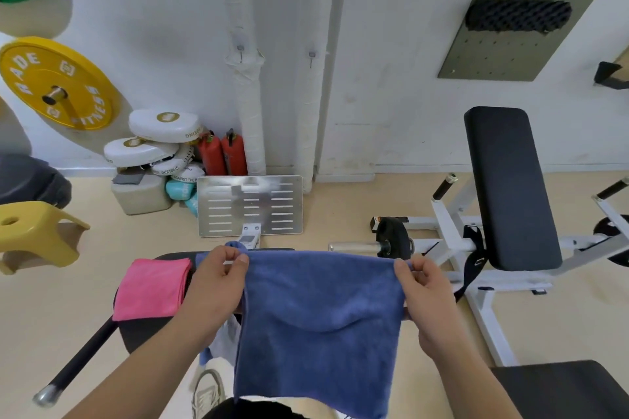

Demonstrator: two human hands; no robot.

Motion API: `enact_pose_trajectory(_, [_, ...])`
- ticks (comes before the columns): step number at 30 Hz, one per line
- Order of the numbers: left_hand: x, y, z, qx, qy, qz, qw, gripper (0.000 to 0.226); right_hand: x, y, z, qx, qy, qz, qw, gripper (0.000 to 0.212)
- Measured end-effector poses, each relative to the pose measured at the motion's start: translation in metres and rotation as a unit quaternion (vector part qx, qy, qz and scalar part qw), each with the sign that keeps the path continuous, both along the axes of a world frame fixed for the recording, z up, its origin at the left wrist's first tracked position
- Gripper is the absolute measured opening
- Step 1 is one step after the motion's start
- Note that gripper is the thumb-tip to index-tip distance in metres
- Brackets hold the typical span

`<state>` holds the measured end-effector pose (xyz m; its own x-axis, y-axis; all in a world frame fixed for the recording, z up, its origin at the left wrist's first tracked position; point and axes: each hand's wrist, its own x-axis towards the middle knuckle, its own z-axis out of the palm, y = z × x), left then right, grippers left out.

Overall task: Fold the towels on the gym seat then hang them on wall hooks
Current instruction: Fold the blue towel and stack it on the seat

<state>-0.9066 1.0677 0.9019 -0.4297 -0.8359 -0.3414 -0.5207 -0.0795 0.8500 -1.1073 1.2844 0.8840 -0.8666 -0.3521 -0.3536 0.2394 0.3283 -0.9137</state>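
Observation:
A blue towel (320,323) hangs in the air in front of me, held up by its two top corners. My left hand (218,277) pinches the top left corner. The top right corner is pinched by my right hand (425,286). Below and to the left, a folded pink towel (151,287) lies flat on the black gym seat (143,332), which the blue towel mostly hides. Two small wall hooks (240,51) (311,56) are fixed on the white wall straight ahead, both bare.
A metal footplate (250,204) stands beyond the seat. A black padded bench (510,187) on a white frame is at the right. Yellow stool (37,235), yellow weight plate (56,83), white pads (163,126) and red extinguishers (223,153) sit at the left.

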Motion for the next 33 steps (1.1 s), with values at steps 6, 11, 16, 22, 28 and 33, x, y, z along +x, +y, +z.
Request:
enact_pose_trajectory(6, [-0.012,0.038,0.002,-0.005,0.032,-0.037,0.999,0.009,0.031,-0.007,0.02,-0.069,-0.055,0.032,0.996,0.018])
enact_pose_trajectory(11, [-0.029,0.07,0.003,-0.037,0.095,-0.114,0.988,0.02,0.054,-0.025,0.031,-0.069,-0.033,0.095,0.993,0.007])
enact_pose_trajectory(16, [-0.035,0.084,0.009,-0.051,0.126,-0.143,0.98,0.036,0.064,-0.03,0.031,-0.067,0.017,0.119,0.99,0.01])
enact_pose_trajectory(22, [-0.034,0.088,0.004,-0.028,0.115,-0.209,0.971,0.022,0.064,-0.023,0.028,-0.06,0.035,0.182,0.981,0.019])
enact_pose_trajectory(28, [-0.033,0.086,0.003,-0.06,0.111,-0.206,0.97,0.026,0.067,-0.014,0.033,-0.074,-0.034,0.19,0.978,0.047])
enact_pose_trajectory(33, [-0.018,0.075,0.001,-0.042,0.076,-0.258,0.962,0.034,0.062,0.0,0.003,0.0,0.012,0.139,0.99,0.035])
